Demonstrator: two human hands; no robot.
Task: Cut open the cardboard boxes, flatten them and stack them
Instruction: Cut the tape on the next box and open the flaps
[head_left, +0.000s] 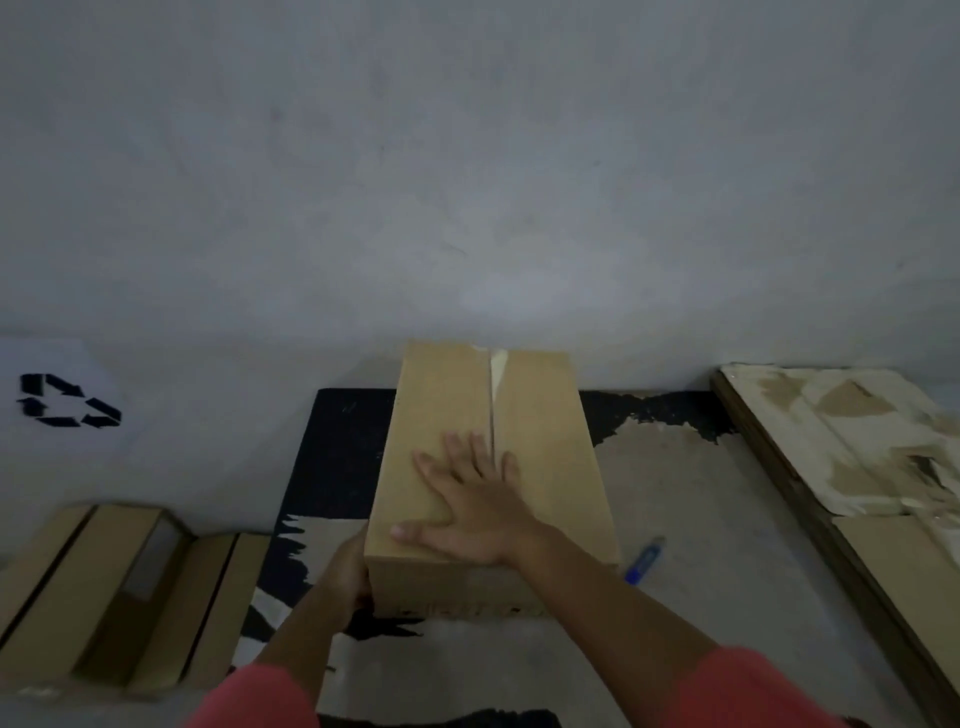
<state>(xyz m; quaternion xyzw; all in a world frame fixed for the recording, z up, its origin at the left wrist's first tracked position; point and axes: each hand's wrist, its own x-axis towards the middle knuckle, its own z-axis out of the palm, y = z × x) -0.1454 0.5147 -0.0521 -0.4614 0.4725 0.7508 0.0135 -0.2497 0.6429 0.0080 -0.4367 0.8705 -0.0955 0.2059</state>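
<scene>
1. Box (441, 395) stands shut on the table (675, 493), its far end close to the wall (467, 182).
2. Right hand (467, 509) lies flat on the box's top, fingers straight and spread, beside the seam (491, 410).
3. Left hand (347, 571) grips the box's near left corner.
4. Blue cutter (644, 561) lies on the table just right of the box.
5. Flat boxes (104, 587) lie well to the left.

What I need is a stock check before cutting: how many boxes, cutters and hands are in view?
Boxes: 3 (middle box, outer left box, inner left box)
Cutters: 1 (blue cutter)
Hands: 2 (left hand, right hand)
Total: 6
</scene>
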